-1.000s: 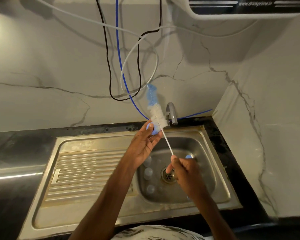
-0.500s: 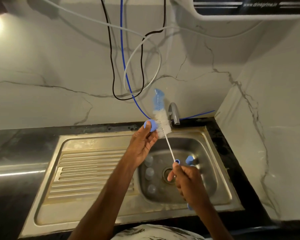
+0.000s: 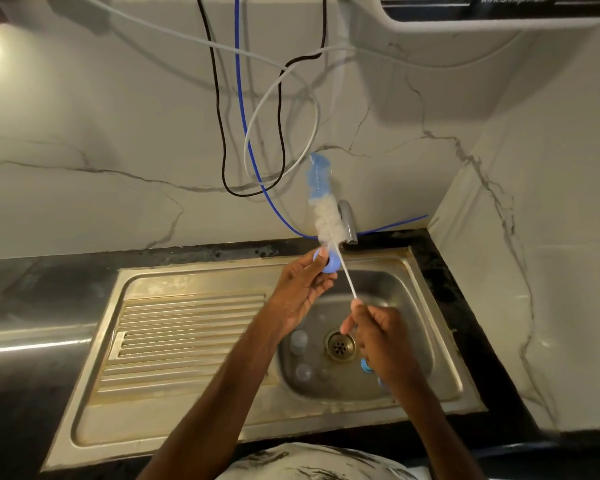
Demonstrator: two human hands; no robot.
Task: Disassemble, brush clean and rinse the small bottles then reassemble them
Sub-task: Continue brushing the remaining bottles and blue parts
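My left hand [image 3: 300, 289] pinches a small blue bottle cap [image 3: 329, 262] above the sink basin. My right hand [image 3: 378, 332] grips the thin white handle of a bottle brush [image 3: 326, 216], whose white and blue bristles point up toward the wall. The brush stem passes right beside the cap. Small clear bottles [image 3: 298, 341] lie in the basin left of the drain [image 3: 340, 345]. More blue caps [image 3: 365, 366] show partly under my right hand.
The steel sink [image 3: 187, 341] has a ribbed drainboard on the left and a black counter around it. A tap [image 3: 347, 221] stands at the back of the basin. Black, blue and white cables [image 3: 243, 133] hang down the marble wall.
The brush has slid upward, so its bristles now stand above the cap rather than against it. My right hand has risen slightly and covers the blue caps in the basin.
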